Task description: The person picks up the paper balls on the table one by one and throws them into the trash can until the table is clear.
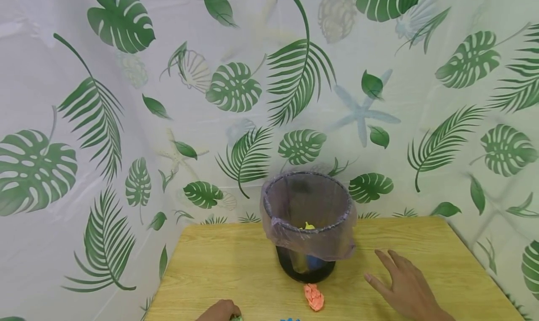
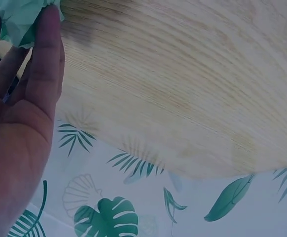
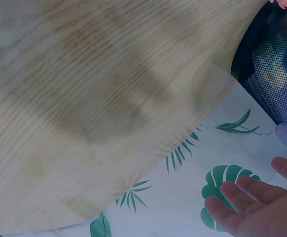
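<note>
My left hand (image 1: 220, 310) is low in the head view, at the near side of the table. In the left wrist view its fingers and thumb pinch a crumpled green paper ball (image 2: 22, 19). My right hand (image 1: 406, 286) hovers to the right of the bin with fingers spread and holds nothing; the right wrist view shows its fingers extended too. A black mesh bin (image 1: 305, 275) with a translucent purple liner (image 1: 332, 244) stands upright on the table. Through its opening a yellow piece (image 1: 309, 226) shows. A crumpled orange-pink paper ball (image 1: 314, 297) lies just in front of the bin.
A wood-grain table (image 1: 227, 260) carries everything. Something blue (image 1: 290, 319) peeks in at the bottom edge of the head view, mostly cut off. White sheeting with green leaf prints (image 1: 236, 87) hangs behind the table and along both sides.
</note>
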### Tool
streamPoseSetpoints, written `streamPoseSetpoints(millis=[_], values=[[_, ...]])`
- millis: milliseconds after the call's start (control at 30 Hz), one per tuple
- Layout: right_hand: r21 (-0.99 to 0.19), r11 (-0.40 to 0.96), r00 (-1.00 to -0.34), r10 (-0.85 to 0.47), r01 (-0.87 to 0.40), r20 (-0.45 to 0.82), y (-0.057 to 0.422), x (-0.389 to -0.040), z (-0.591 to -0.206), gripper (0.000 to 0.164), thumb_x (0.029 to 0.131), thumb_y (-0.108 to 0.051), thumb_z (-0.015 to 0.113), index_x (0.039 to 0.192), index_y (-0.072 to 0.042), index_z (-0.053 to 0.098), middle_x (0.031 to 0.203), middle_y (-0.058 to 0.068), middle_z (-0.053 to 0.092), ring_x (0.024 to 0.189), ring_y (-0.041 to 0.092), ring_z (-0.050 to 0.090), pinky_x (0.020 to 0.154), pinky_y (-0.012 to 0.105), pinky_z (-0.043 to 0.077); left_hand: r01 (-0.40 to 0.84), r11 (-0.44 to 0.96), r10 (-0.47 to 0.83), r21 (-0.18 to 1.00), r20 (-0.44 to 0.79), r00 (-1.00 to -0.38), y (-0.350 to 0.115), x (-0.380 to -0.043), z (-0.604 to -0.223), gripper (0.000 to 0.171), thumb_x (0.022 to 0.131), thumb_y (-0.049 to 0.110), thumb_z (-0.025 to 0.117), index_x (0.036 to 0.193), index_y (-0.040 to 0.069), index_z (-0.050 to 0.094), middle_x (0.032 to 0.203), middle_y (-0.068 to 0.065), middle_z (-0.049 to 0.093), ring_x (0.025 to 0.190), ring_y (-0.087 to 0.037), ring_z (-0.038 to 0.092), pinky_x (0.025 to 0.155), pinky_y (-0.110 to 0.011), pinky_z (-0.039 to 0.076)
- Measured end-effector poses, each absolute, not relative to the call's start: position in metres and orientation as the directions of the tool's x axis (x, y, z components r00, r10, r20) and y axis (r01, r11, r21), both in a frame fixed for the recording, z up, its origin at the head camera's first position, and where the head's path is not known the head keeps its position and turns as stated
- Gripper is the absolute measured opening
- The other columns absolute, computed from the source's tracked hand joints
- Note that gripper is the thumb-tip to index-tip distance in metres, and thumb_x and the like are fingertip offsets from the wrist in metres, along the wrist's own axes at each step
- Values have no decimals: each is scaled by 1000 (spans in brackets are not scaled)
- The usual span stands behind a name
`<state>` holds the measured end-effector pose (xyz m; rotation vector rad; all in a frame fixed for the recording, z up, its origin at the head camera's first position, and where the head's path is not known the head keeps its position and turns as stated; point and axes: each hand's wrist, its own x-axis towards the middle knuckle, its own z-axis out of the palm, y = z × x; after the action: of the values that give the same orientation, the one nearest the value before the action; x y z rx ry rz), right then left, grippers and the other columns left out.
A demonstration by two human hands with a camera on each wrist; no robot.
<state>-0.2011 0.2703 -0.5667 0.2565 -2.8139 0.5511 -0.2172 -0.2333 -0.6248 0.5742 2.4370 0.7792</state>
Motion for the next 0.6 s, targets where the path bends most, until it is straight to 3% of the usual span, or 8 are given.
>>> streamPoseSetpoints(millis=[100,200,267,467,600], values=[[-341,914,-950,-119,-218,287,270,-201,-567,75,95,-61,65,144,-4,56,137,38,53,118,60,54,88,76,45,219,707,550,672,-328,-768,-248,-233,-656,26,86,28,84,95,4,80,79,3,71,69,-9,64,64,-29,58],[-337,915,-949,-121,-220,292,270,-201,-567,75,95,-61,65,144,-4,56,136,38,54,117,60,55,88,75,46,290,709,577,643,-292,-763,-261,-248,-683,40,86,43,84,105,9,79,87,6,66,74,-6,60,65,-26,56],[-333,917,-948,-120,-219,294,270,-200,-567,75,95,-61,65,143,-4,57,136,38,54,117,60,55,88,75,46,323,725,580,608,-286,-763,-262,-253,-682,47,85,48,83,112,10,78,93,6,64,80,-5,59,68,-26,55],[-326,921,-949,-116,-213,293,271,-200,-567,75,95,-61,65,143,-5,57,136,38,54,118,60,55,88,75,45,318,748,526,583,-228,-819,-227,-230,-588,34,89,17,82,115,-2,73,100,-1,70,87,-12,65,78,-35,58],[-326,922,-952,-116,-210,283,271,-199,-567,74,94,-60,66,143,-5,57,136,38,54,118,60,54,88,76,45,375,738,504,561,-88,-859,-208,-223,-545,31,89,13,81,115,-3,72,102,-3,73,87,-11,67,75,-28,58]])
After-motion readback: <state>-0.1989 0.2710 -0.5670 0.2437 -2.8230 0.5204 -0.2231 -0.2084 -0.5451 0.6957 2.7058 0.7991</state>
